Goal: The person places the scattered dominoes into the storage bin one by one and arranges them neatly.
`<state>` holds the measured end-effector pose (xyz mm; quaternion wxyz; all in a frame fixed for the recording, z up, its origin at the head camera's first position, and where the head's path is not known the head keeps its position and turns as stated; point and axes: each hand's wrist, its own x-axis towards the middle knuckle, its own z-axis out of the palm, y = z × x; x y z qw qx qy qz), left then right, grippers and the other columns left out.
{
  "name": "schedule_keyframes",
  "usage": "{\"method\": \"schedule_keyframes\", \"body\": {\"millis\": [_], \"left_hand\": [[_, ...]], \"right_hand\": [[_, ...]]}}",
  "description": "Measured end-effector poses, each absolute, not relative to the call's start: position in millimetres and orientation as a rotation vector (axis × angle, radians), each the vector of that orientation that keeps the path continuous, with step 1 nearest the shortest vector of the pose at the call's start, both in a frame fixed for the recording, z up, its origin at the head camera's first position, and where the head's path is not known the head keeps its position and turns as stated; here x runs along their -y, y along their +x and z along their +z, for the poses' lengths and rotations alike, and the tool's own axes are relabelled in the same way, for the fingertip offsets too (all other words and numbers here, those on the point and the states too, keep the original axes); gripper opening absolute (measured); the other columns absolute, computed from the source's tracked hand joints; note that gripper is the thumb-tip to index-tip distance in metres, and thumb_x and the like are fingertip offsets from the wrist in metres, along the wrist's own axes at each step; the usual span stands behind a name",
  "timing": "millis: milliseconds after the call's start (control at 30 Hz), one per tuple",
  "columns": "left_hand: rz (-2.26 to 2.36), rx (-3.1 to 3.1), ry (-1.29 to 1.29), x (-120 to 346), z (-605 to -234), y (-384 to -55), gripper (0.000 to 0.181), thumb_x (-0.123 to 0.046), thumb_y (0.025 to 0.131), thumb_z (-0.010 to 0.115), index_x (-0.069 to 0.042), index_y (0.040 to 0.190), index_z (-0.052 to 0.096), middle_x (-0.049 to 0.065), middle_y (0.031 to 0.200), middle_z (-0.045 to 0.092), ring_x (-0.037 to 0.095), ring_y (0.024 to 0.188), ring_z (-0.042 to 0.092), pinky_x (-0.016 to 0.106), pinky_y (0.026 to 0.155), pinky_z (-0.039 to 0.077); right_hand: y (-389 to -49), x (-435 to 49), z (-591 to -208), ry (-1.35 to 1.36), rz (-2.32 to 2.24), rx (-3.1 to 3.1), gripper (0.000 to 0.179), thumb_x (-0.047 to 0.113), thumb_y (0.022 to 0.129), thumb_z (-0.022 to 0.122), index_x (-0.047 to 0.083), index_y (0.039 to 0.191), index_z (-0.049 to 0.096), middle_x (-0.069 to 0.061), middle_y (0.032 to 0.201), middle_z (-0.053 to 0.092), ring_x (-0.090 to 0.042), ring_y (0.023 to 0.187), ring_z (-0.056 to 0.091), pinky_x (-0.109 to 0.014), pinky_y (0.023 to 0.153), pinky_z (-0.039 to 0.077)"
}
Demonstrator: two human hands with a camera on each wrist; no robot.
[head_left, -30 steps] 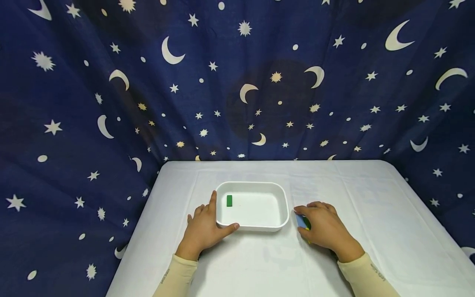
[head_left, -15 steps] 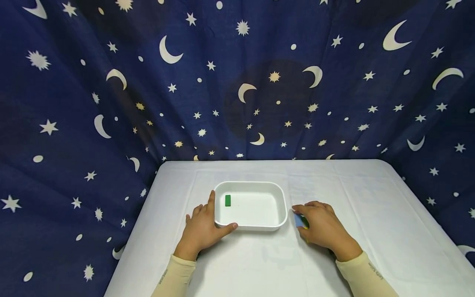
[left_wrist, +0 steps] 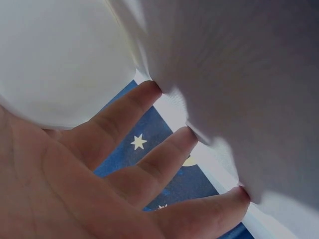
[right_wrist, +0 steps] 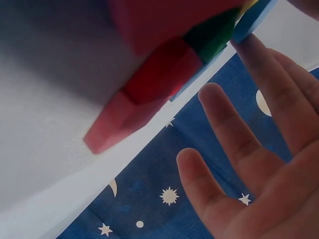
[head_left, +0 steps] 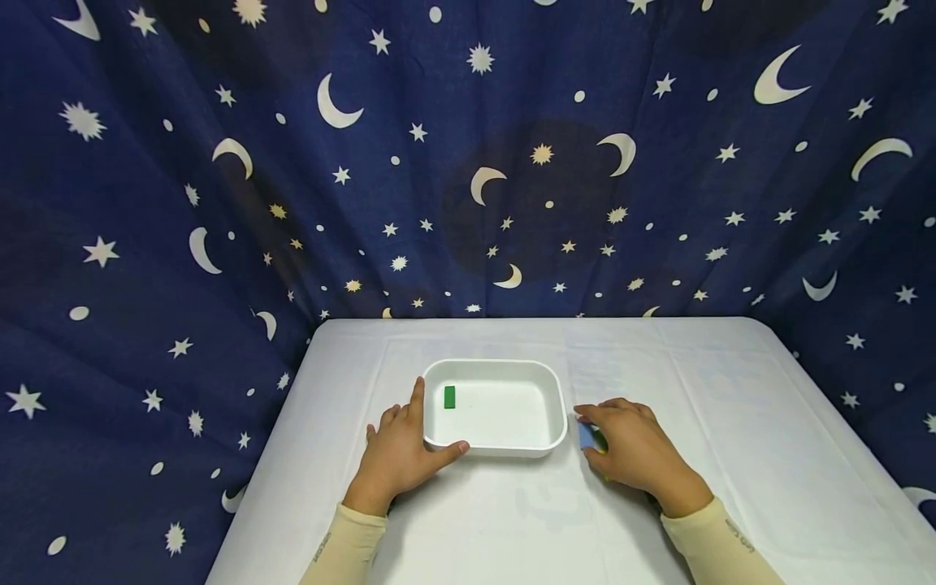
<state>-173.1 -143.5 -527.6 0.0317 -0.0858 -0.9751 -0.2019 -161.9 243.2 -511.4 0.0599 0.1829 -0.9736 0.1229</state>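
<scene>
A white tray (head_left: 556, 443) sits mid-table, with a small green block (head_left: 449, 397) at its left inside. My left hand (head_left: 398, 455) rests at the tray's near left corner, index finger straight along the left side and thumb at the front wall. In the left wrist view its other fingertips (left_wrist: 151, 87) press the tablecloth. Right of the tray, my right hand (head_left: 639, 451) arches over a cluster of coloured blocks. Its thumb and index finger are at opposite ends of a blue block (head_left: 587, 437). Red blocks (right_wrist: 167, 69) and a dark green one (right_wrist: 214, 37) show under the palm.
A white cloth (head_left: 512, 520) covers the table. Behind and along both sides hangs a dark blue curtain (head_left: 439, 179) with moons and stars. A bit of yellow (right_wrist: 249, 6) shows beside the blue and green blocks.
The right hand and the blue block have shifted very slightly left, towards the tray. The left hand stays against the tray, and the green block inside has not moved.
</scene>
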Motion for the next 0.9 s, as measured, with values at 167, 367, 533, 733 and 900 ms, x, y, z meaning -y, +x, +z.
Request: {"method": "schedule_keyframes", "body": {"millis": [167, 367, 533, 733, 900], "left_hand": [[-0.611, 3.010, -0.260, 143, -527, -172, 0.139, -0.103, 0.069, 0.050, -0.015, 0.171, 0.013, 0.010, 0.150, 0.060, 0.041, 0.140, 0.048, 0.086, 0.098, 0.033], [-0.611, 3.007, -0.259, 144, -526, -172, 0.136, -0.099, 0.072, 0.057, -0.015, 0.171, 0.014, 0.010, 0.150, 0.059, 0.041, 0.140, 0.049, 0.086, 0.099, 0.032], [-0.612, 3.006, -0.258, 144, -527, -173, 0.136, -0.097, 0.073, 0.058, -0.016, 0.171, 0.013, 0.009, 0.149, 0.060, 0.040, 0.139, 0.049, 0.086, 0.098, 0.032], [-0.615, 3.002, -0.255, 143, -528, -174, 0.136, -0.097, 0.072, 0.059, -0.016, 0.171, 0.014, 0.009, 0.149, 0.060, 0.040, 0.139, 0.049, 0.086, 0.099, 0.032], [-0.607, 3.005, -0.251, 143, -530, -174, 0.136, -0.097, 0.072, 0.060, -0.017, 0.171, 0.013, 0.010, 0.150, 0.060, 0.041, 0.139, 0.048, 0.085, 0.100, 0.032]], "right_hand": [[-162, -244, -512, 0.580, 0.373, 2.930, 0.063, 0.028, 0.078, 0.091, 0.014, 0.136, 0.071, 0.005, 0.115, 0.077, -0.032, 0.121, 0.062, -0.065, 0.096, 0.043], [-165, -242, -511, 0.624, 0.375, 2.880, 0.061, 0.028, 0.078, 0.090, 0.012, 0.135, 0.072, 0.004, 0.113, 0.077, -0.030, 0.116, 0.065, -0.061, 0.091, 0.047], [-170, -240, -507, 0.633, 0.376, 2.852, 0.061, 0.029, 0.078, 0.090, 0.011, 0.134, 0.073, 0.000, 0.113, 0.077, -0.031, 0.113, 0.067, -0.061, 0.089, 0.049], [-175, -238, -498, 0.626, 0.375, 2.837, 0.062, 0.028, 0.078, 0.088, 0.010, 0.135, 0.071, -0.004, 0.113, 0.077, -0.032, 0.112, 0.067, -0.060, 0.089, 0.050], [-180, -237, -492, 0.623, 0.375, 2.799, 0.061, 0.027, 0.078, 0.086, 0.010, 0.135, 0.071, -0.007, 0.114, 0.076, -0.033, 0.111, 0.068, -0.059, 0.089, 0.051]]}}
